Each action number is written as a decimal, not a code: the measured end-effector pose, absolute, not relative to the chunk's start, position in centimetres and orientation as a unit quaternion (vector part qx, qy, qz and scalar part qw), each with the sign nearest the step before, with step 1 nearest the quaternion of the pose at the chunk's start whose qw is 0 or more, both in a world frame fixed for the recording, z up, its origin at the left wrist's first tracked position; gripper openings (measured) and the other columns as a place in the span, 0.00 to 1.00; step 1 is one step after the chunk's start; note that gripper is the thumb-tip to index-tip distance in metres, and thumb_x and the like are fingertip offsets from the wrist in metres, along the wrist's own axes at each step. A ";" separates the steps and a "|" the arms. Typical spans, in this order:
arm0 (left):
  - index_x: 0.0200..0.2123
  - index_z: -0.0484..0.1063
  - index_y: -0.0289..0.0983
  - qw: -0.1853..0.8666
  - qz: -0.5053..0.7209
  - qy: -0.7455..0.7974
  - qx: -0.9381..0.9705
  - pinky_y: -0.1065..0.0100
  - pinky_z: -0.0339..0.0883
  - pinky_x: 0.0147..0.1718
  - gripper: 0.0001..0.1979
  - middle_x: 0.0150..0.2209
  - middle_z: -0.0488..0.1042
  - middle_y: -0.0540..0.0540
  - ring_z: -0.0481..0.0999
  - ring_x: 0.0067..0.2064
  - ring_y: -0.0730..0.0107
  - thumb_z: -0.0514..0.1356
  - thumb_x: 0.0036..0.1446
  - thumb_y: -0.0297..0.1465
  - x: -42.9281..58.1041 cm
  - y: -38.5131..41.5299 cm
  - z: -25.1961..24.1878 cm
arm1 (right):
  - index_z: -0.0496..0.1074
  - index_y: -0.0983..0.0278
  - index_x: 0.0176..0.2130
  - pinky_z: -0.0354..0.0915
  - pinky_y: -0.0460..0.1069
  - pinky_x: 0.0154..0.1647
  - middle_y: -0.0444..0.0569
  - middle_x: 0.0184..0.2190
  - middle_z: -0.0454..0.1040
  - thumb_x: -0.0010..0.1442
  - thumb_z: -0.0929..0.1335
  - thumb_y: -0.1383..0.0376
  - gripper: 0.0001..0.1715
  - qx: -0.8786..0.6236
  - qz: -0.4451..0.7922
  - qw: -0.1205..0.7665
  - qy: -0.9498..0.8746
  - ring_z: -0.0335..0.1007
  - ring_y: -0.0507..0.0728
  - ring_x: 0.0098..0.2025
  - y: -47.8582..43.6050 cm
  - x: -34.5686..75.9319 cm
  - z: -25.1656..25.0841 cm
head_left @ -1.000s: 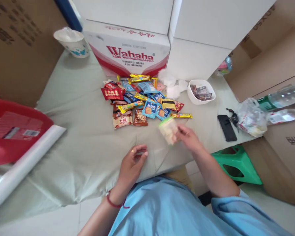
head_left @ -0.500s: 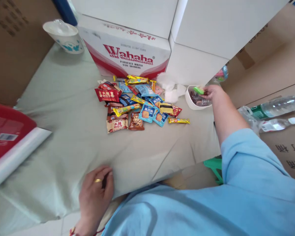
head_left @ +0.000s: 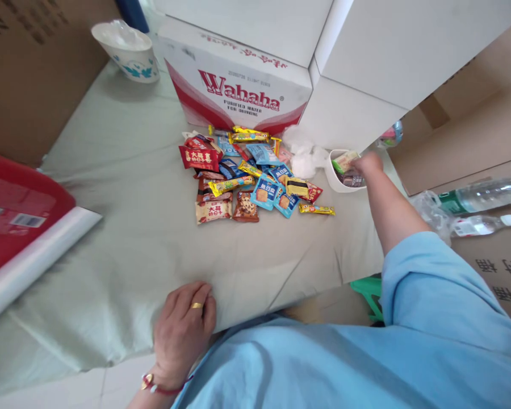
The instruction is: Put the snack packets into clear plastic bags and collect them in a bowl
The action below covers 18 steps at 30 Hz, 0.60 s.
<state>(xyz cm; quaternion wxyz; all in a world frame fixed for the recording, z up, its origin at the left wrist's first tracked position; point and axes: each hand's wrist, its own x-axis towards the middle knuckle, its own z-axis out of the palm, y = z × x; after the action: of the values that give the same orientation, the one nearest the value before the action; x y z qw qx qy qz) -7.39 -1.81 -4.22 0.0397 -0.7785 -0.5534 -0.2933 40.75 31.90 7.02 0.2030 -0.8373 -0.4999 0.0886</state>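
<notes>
My right hand [head_left: 368, 163] reaches over the white bowl [head_left: 333, 177] at the right of the table and its fingers pinch a pale snack packet with a green edge [head_left: 344, 162] above the bowl's rim. The bowl holds dark wrapped snacks. A heap of colourful snack packets [head_left: 251, 173] lies just left of the bowl. My left hand [head_left: 185, 326], wearing a gold ring, rests curled on the near edge of the grey-green tablecloth [head_left: 132, 187], with nothing visible in it.
A red and white Wahaha carton [head_left: 238, 85] and white boxes [head_left: 366, 57] stand behind the heap. A paper cup [head_left: 128, 51] sits far left, a red bag [head_left: 17, 210] with a plastic roll at left, water bottles [head_left: 481, 196] at right, a green stool [head_left: 368, 289] below.
My right hand carried the packet from the table's front to the white bowl and now holds it lower at the rim. My left hand slid back to the table edge.
</notes>
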 end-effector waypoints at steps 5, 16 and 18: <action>0.45 0.74 0.38 0.037 -0.293 -0.556 -0.777 0.59 0.74 0.46 0.09 0.41 0.80 0.42 0.78 0.43 0.57 0.61 0.62 0.23 -7.4 -2.1 -4.5 | 0.77 0.73 0.53 0.60 0.60 0.63 0.68 0.58 0.72 0.65 0.67 0.73 0.18 -0.800 0.006 0.140 -0.583 0.69 0.64 0.60 31.9 37.0 7.5; 0.44 0.76 0.39 -0.033 -0.341 -0.556 -0.757 0.61 0.73 0.47 0.09 0.41 0.80 0.42 0.78 0.43 0.59 0.61 0.63 0.22 -7.6 -2.6 -4.8 | 0.78 0.63 0.35 0.69 0.58 0.48 0.58 0.45 0.79 0.60 0.70 0.64 0.06 -0.626 0.082 0.244 -0.736 0.72 0.63 0.45 28.8 32.1 3.6; 0.43 0.76 0.39 -0.080 -0.376 -0.566 -0.730 0.62 0.72 0.46 0.08 0.41 0.80 0.43 0.78 0.43 0.61 0.61 0.65 0.23 -7.6 -2.8 -4.7 | 0.75 0.62 0.34 0.68 0.52 0.36 0.48 0.31 0.75 0.58 0.72 0.59 0.08 -0.653 0.175 0.387 -0.627 0.67 0.56 0.31 26.1 32.1 4.0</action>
<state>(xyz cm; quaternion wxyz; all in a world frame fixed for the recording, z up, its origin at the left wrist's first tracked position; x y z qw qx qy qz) -7.58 -2.79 -4.67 -0.0798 -0.7295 -0.5659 -0.3758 32.09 26.06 3.98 0.3872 -0.6530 -0.6270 0.1749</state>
